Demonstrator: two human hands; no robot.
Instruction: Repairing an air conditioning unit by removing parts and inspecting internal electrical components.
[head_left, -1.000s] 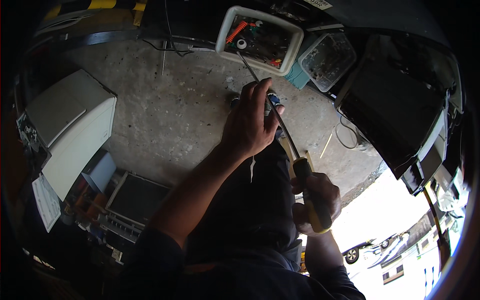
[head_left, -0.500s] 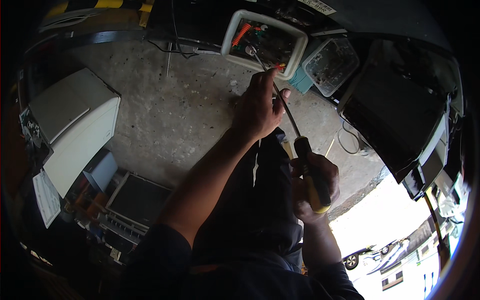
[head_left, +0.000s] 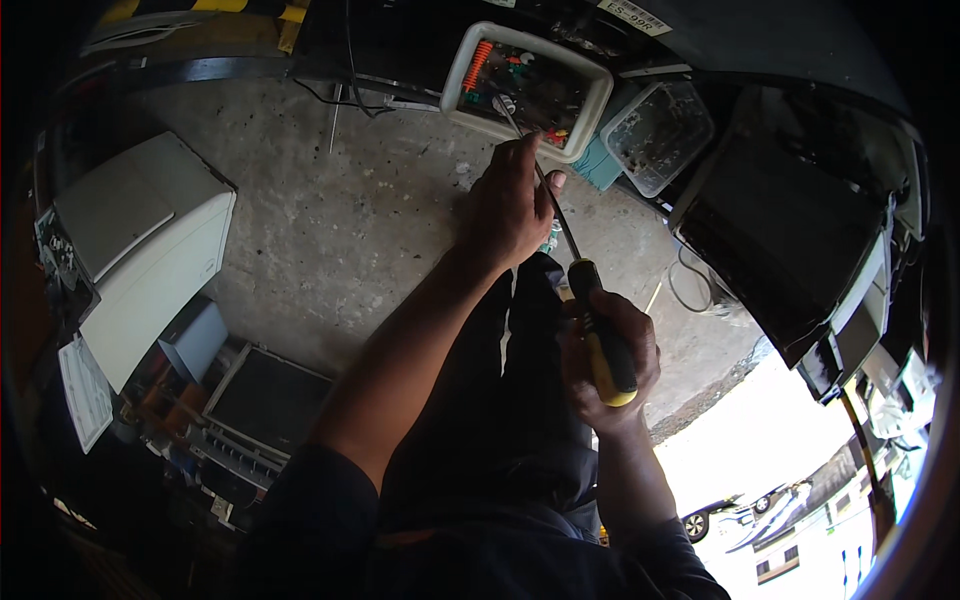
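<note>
In my right hand [head_left: 618, 360] is a long screwdriver [head_left: 603, 365] with a yellow and black handle, the fingers wrapped round that handle. Its thin metal shaft slants away and to the left. My left hand [head_left: 512, 205] is at the shaft's far part, which passes between the thumb and the fingers. Beyond that hand the shaft leads over the near rim of a whitish tub [head_left: 478, 122]. Its end is by a small pale round piece [head_left: 504, 103] in the tub; whether they touch, I cannot tell. Also in the tub lie an orange coil [head_left: 478, 64] and small red and green pieces.
Right of the tub stands a clear plastic container [head_left: 660, 140] beside a teal one [head_left: 596, 165]. A dark boxy machine [head_left: 775, 225] is at the right. Pale machine casings [head_left: 160, 270] stand at the left on the concrete floor [head_left: 290, 200]. A cable [head_left: 690, 285] lies at the right.
Both hands and the screwdriver have shifted slightly left in the picture, and the right hand is a little higher. The grip on the handle is the same.
</note>
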